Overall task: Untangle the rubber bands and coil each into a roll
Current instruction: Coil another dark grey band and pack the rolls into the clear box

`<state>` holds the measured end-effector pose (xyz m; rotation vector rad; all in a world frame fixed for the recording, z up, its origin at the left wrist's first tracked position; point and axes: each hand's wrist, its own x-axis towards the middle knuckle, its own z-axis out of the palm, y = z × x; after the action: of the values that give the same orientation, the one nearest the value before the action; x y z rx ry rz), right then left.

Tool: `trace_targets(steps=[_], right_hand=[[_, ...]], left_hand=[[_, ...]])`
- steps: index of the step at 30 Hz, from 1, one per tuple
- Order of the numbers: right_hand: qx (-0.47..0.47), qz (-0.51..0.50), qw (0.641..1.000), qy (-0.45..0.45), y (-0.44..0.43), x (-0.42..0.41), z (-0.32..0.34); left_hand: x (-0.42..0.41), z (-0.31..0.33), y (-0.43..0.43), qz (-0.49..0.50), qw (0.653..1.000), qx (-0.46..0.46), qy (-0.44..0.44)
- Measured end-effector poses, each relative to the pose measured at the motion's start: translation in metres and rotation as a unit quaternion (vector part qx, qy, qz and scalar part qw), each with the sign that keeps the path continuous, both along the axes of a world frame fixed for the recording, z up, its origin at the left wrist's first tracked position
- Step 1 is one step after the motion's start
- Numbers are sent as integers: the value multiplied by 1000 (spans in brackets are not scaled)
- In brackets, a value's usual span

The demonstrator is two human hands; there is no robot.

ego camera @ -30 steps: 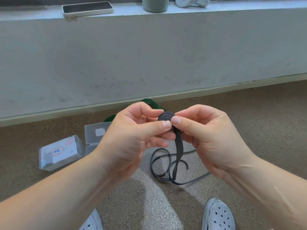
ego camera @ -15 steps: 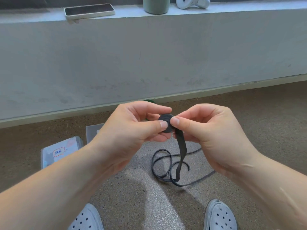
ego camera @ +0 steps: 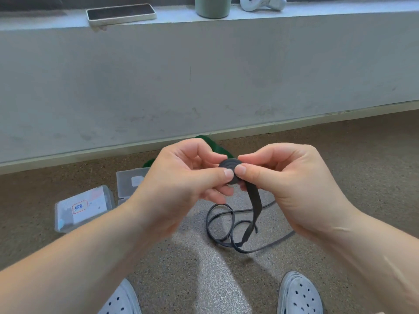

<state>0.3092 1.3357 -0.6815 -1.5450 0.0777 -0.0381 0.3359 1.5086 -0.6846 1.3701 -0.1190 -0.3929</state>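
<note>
Masking green band point(ego camera: 218, 148): left hand point(ego camera: 179, 180), coil point(ego camera: 227, 165).

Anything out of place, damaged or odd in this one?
Nothing damaged or spilled. The left hand and right hand pinch the half-coiled black rubber band; its loose tail lies looped on the floor, normal mid-task. Only the phone on the ledge seems to have a corner over the edge.
</note>
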Motion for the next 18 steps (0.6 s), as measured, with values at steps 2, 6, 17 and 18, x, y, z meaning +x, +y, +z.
trace_targets(steps=[2,6,17,18], right_hand=[[-13,27,999,12,-3,2,2],[-14,33,999,20,-3,4,3],[7,-17,1000,16,6,-2,0],[6,-26,1000,7,6,-3,-1]], left_hand=[[5,3,4,-15,999,34,-19],[5,5,5,-28,999,41,-17],[-5,-4,-6,65,992,-98,53],[-7,-6,-7,62,992,-99,56]])
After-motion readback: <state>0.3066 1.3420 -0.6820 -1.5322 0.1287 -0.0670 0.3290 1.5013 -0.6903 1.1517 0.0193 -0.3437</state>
